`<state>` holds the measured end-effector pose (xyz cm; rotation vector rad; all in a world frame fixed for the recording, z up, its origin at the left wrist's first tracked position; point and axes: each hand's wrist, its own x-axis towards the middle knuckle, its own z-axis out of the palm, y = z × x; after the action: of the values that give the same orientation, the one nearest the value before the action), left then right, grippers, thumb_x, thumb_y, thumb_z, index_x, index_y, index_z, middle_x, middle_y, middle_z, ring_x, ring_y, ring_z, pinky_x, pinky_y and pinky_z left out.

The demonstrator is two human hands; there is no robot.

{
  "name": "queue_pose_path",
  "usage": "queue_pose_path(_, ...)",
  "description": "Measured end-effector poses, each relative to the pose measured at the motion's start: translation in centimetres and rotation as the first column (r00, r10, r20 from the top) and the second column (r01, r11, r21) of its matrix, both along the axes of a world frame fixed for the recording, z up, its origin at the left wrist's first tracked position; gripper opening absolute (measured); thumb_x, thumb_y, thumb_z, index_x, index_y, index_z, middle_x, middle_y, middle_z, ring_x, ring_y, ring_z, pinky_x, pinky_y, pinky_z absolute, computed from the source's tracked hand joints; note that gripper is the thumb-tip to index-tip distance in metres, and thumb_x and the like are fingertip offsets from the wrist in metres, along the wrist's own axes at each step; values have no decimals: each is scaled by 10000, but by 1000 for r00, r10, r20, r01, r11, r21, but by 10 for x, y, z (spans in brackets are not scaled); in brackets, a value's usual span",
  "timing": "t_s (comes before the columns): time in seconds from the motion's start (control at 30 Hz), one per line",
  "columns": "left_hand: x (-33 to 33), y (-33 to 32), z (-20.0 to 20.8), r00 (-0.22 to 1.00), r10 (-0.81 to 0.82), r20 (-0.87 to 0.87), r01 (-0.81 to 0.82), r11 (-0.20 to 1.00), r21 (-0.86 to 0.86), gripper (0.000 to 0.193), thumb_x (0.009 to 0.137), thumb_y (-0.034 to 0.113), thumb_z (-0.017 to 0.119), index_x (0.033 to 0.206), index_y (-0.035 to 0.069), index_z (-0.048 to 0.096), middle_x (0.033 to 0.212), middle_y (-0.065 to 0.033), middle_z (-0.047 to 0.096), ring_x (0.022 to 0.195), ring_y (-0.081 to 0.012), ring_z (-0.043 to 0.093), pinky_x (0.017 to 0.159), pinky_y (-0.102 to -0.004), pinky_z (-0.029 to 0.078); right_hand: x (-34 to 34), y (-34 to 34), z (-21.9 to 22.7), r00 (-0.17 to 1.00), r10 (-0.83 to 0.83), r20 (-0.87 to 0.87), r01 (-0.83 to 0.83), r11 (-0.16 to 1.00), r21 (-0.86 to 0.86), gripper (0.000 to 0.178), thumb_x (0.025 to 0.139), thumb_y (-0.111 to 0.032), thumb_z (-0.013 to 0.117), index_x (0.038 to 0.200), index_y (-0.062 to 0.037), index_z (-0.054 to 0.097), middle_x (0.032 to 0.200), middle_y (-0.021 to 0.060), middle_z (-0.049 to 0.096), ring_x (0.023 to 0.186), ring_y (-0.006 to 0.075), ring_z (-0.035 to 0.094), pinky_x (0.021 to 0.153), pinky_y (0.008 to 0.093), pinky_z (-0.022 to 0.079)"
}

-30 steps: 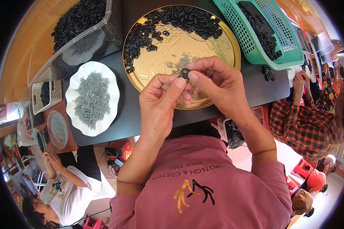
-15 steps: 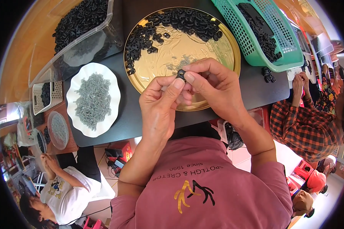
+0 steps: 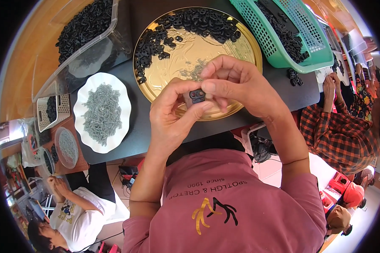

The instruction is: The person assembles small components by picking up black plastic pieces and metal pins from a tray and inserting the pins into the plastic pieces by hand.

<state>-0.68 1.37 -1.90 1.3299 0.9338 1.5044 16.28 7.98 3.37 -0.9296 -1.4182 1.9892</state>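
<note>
- Looking down through the head camera, I see both hands raised together over the near rim of the round gold tray (image 3: 240, 50), which sits on the dark bench (image 3: 135, 126).
- My left hand (image 3: 171, 116) pinches a small black plastic piece (image 3: 197, 95) with two holes, thumb beneath it and fingers (image 3: 179, 86) curled narrow over its top.
- My right hand (image 3: 236, 86) meets it from the other side; its thumb presses on the same black piece and the remaining fingers arch close above, so both hands are closed on that one part.
- That piece is held in the air just above the tray's near edge, not resting on anything.
- A heap of similar black pieces (image 3: 185, 27) lies along the tray's far and left side; the middle of the tray is mostly bare gold.
- Left of the tray, a white scalloped plate (image 3: 82, 126) holds a pile of small grey parts (image 3: 102, 111).
- Beyond the plate stands a clear plastic bin (image 3: 97, 55) with more black pieces in it.
- To the right, a green mesh basket (image 3: 278, 50) also carries black pieces, and a few lie loose on the bench just beside it.
- Other people sit nearby: one in a plaid shirt (image 3: 337, 135) at the right, one in a white shirt (image 3: 82, 217) at the lower left.
</note>
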Motion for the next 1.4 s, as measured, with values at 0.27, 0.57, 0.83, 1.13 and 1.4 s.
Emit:
queue_pose_path(0.27, 0, 1, 3, 982, 118, -148, -102, 988, 115, 296, 720, -10, 774, 982, 15, 640, 886, -52, 585, 644, -73, 495, 574, -213, 406, -1, -14, 3, 985, -8, 170, 16, 999, -45, 300, 895, -319, 666, 863, -21, 673, 650, -34, 562, 545, 26, 461, 490, 175, 352)
queue_pose_path(0.57, -3, 2, 2, 954, 174, -245, -131, 974, 182, 271, 705, -6, 783, 947, 17, 666, 827, -62, 614, 601, -86, 512, 543, -219, 408, -2, -19, -10, 999, -48, 10, 49, 992, -114, 251, 895, -273, 672, 804, -41, 637, 628, -54, 502, 529, 13, 381, 461, 186, 275)
queue_pose_path(0.83, -6, 0, 0, 942, 207, -263, -154, 966, 210, 270, 701, 3, 792, 939, 18, 665, 769, -52, 613, 580, -86, 523, 509, -215, 396, -6, -18, -19, 997, -29, -69, 18, 987, -160, 240, 883, -253, 685, 766, -56, 612, 630, -35, 509, 528, 37, 412, 469, 192, 289)
queue_pose_path(1.13, -5, 0, 0, 936, 196, -293, -144, 971, 189, 255, 706, 3, 794, 919, 10, 653, 751, -49, 608, 577, -72, 523, 496, -203, 390, -3, -13, -24, 993, -7, -122, -22, 971, -240, 244, 883, -251, 685, 752, -62, 603, 649, -24, 510, 537, 49, 437, 476, 194, 338)
queue_pose_path(1.4, -1, -3, -3, 955, 167, -246, -141, 983, 119, 250, 712, 1, 792, 910, 12, 640, 741, -37, 601, 583, -58, 519, 500, -193, 389, -2, -14, -29, 982, -14, -186, -48, 945, -324, 238, 879, -243, 689, 747, -68, 597, 639, -34, 494, 534, 44, 414, 472, 196, 339)
